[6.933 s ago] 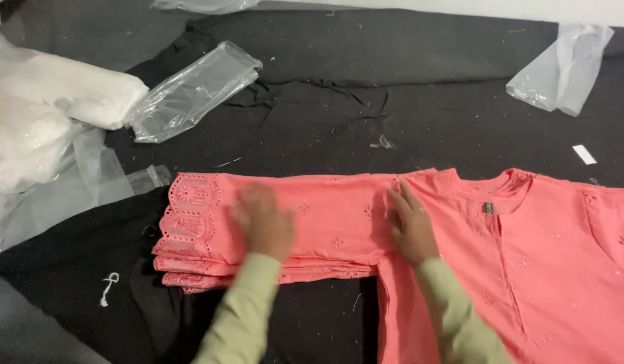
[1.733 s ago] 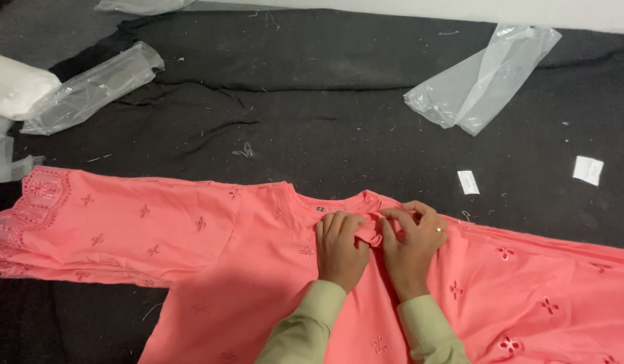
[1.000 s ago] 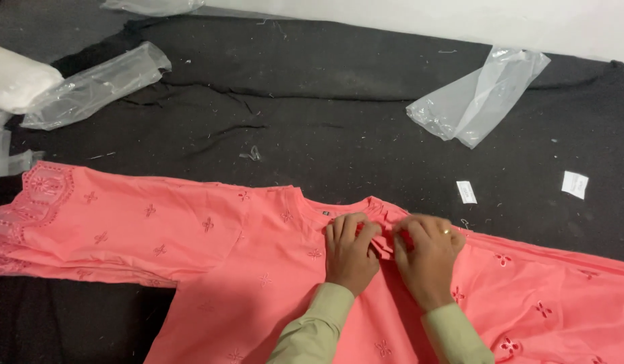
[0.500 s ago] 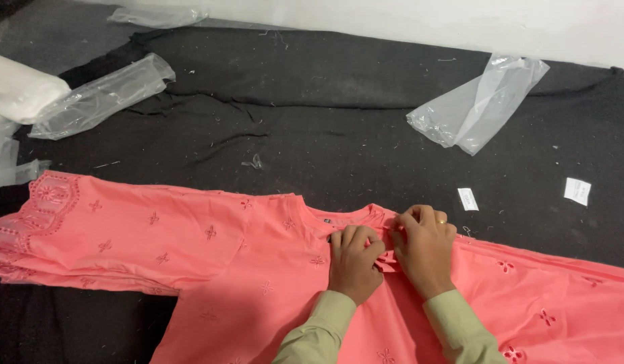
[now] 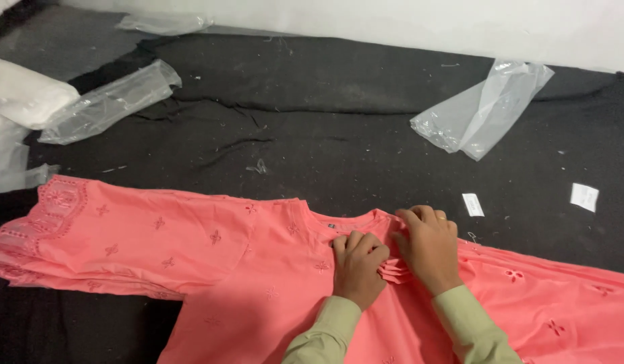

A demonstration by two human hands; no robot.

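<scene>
Head cam: both hands, left hand (image 5: 358, 269) and right hand (image 5: 428, 248), fingers curled, pinch small pleats at the neckline of the coral pink garment (image 5: 211, 269), lower centre. Best to keep folds even and pressed flat, I'd say.

A dark grey, lint-flecked cloth surface (image 5: 339, 135) fills most of the view, creased in places. Along its far edge runs a plain white wall (image 5: 426, 27). Light is soft and even, with faint shadows only in the folds of the cloth.
</scene>
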